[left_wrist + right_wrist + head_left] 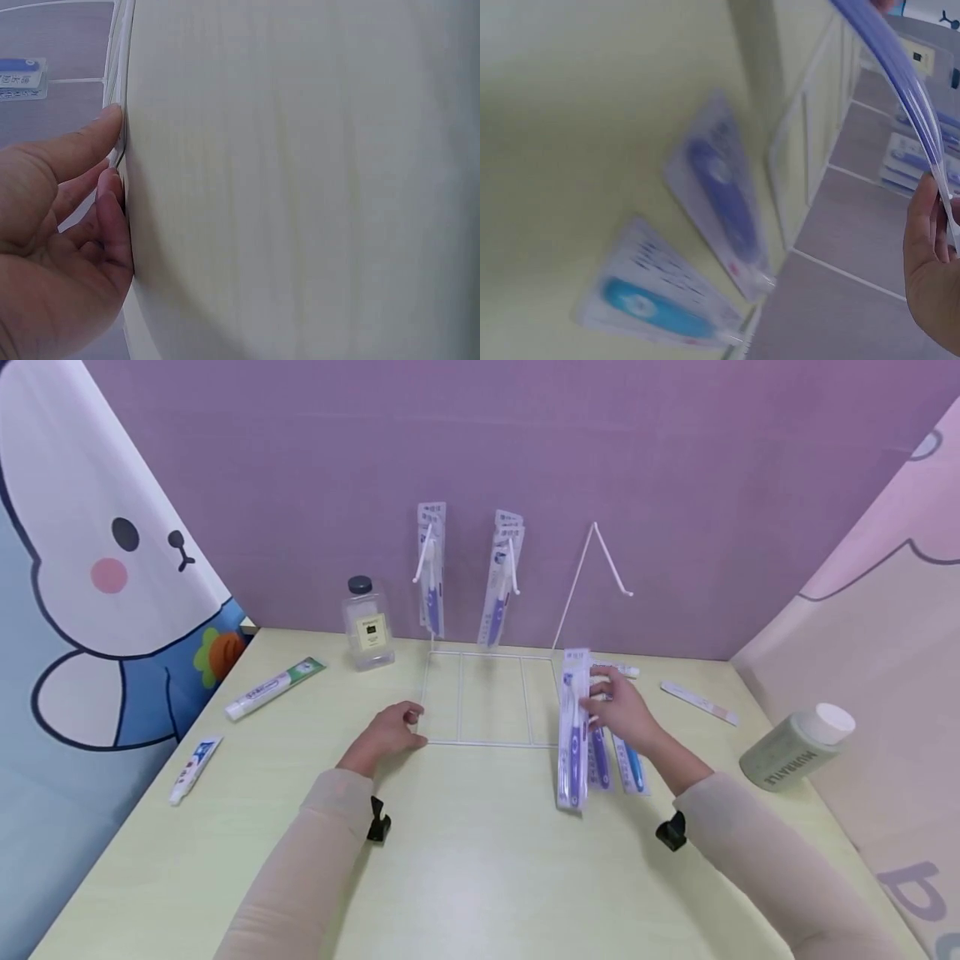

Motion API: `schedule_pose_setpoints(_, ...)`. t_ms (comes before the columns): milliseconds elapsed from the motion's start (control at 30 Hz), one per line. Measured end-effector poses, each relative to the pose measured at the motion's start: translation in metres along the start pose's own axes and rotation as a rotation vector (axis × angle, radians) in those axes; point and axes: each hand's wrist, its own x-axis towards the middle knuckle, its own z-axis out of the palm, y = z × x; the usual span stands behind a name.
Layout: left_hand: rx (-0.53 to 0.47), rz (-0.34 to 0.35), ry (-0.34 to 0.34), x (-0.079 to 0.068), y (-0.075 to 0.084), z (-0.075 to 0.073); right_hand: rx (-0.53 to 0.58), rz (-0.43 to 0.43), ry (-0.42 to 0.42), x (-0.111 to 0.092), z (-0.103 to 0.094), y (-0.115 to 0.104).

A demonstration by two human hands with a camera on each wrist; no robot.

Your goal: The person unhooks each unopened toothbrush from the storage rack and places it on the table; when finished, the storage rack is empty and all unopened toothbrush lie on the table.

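A white wire display rack (487,744) stands at the back of the table. My left hand (386,735) pinches its front left corner between thumb and fingers, close down at the tabletop. My right hand (622,708) holds a purple toothbrush (575,743) in clear packaging, upright in front of the rack's right side. Packaged toothbrushes hang from the left hook (427,556) and the middle hook (513,568); the right hook (611,556) is bare. Under the right hand lie another packaged purple toothbrush (724,199) and a blue one (660,307), their far ends partly hidden in the head view.
A clear bottle with black cap (367,631) and two toothpaste tubes (273,689) are on the left. At right, a green bottle with white cap (795,747) leans over near a thin flat packet (699,702). Another tube (626,671) lies behind the right hand.
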Motion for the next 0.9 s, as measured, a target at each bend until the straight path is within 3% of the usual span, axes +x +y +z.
schedule_pose_setpoints(367, 0.017, 0.011, 0.0, 0.003, -0.004, 0.003, 0.104, 0.185, -0.108, -0.042, 0.025, 0.043)
schedule_pose_setpoints(733, 0.008, 0.018, -0.003, 0.001, -0.002, 0.001, -0.007, 0.326, -0.112, -0.071, 0.044, 0.052)
schedule_pose_setpoints(900, 0.004, 0.01, -0.003, 0.002, -0.001, 0.001, -0.053, 0.337, -0.103, -0.074, 0.046, 0.053)
